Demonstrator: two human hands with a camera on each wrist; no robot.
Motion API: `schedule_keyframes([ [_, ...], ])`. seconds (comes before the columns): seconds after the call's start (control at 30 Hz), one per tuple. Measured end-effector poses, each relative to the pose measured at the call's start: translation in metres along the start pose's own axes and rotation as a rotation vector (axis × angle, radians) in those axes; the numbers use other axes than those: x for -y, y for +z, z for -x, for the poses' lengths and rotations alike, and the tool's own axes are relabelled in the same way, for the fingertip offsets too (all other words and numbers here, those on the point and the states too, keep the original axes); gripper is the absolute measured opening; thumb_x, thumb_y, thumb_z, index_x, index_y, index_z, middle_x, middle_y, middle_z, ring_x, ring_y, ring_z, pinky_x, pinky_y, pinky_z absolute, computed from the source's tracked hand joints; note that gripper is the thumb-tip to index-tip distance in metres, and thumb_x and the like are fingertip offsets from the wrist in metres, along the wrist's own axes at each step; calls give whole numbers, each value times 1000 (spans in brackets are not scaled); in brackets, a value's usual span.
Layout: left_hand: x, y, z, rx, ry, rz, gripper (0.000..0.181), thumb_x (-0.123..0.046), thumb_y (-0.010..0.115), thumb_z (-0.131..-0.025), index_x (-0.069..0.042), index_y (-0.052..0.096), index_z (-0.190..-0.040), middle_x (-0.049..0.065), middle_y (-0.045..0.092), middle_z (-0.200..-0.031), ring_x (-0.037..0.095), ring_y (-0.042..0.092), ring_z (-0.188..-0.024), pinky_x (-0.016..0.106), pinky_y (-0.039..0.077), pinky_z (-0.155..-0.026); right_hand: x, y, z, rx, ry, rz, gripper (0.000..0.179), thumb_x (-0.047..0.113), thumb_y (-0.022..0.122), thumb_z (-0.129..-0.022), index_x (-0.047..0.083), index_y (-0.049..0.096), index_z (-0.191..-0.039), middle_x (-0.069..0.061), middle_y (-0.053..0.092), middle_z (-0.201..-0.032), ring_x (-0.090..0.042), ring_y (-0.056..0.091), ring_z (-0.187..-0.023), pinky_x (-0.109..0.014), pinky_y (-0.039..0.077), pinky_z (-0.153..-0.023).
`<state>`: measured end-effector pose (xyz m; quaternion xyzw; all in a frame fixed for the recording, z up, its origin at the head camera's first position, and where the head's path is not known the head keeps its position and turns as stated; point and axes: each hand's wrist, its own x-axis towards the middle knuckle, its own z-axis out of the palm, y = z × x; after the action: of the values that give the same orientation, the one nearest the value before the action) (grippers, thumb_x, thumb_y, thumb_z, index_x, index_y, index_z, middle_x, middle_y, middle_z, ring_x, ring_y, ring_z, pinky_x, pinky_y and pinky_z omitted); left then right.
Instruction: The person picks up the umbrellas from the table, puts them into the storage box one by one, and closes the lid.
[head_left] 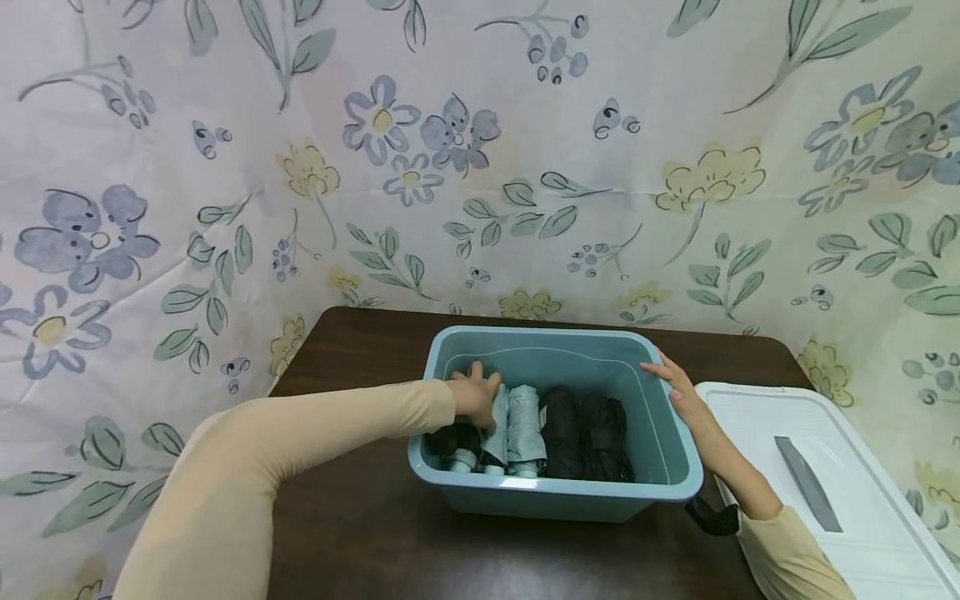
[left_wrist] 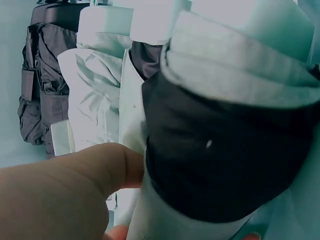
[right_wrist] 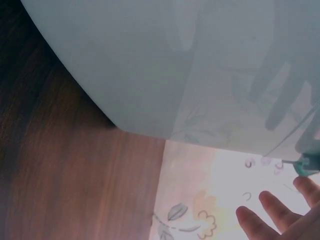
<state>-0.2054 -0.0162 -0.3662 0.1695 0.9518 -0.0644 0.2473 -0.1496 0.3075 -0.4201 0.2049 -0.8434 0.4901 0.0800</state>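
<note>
Several rolled folding umbrellas stand side by side in a blue-green plastic bin [head_left: 555,504]. My left hand [head_left: 474,396] reaches in at the bin's left end. In the left wrist view, its thumb [left_wrist: 117,167] presses the side of a pale green and black umbrella [left_wrist: 225,150], with fingertips showing at its lower end; the hand grips it. Beside it are a pale green umbrella [head_left: 523,425] and two black umbrellas [head_left: 562,429]. My right hand [head_left: 686,400] rests on the bin's right rim; its fingers lie fairly straight along the outer wall in the right wrist view.
The bin stands on a dark brown wooden table [head_left: 360,500]. To its right lies a white lid [head_left: 772,417] with a grey strip [head_left: 808,483]. A black strap [head_left: 712,517] is at the right wrist. Floral cloth [head_left: 525,208] hangs behind the table.
</note>
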Motion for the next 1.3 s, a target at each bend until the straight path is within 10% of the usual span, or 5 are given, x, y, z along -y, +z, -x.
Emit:
schedule_keyframes([
  [0.33,-1,-2,0,22,-50,44,67,-45,61,-86,-22,27,-138,15,21,-139,32,43,-95,36,42,-73,2,0,1,12,33,-4,49,33,18,-102,10,31,-143,-17,13,-151,-49,27,-126,-69,39,-81],
  [0.67,2,-9,1,70,-22,55,70,-45,58,-88,-24,21,-143,14,12,-150,36,35,-123,42,39,-92,0,-2,2,14,82,14,49,37,17,-102,15,30,-144,-14,23,-146,-2,39,-113,-30,49,-73],
  [0.93,8,-5,-11,84,29,20,40,-49,59,-86,-26,37,-111,10,28,-130,26,39,-97,37,36,-73,1,-1,2,6,54,20,49,35,18,-102,13,32,-143,-15,24,-146,2,35,-116,-34,48,-78],
  [1.3,18,-27,18,166,211,32,31,-44,55,-90,-22,38,-104,5,30,-107,18,36,-78,29,30,-65,6,-2,3,6,58,113,49,37,20,-102,15,32,-144,-20,12,-151,-57,20,-128,-75,32,-81],
])
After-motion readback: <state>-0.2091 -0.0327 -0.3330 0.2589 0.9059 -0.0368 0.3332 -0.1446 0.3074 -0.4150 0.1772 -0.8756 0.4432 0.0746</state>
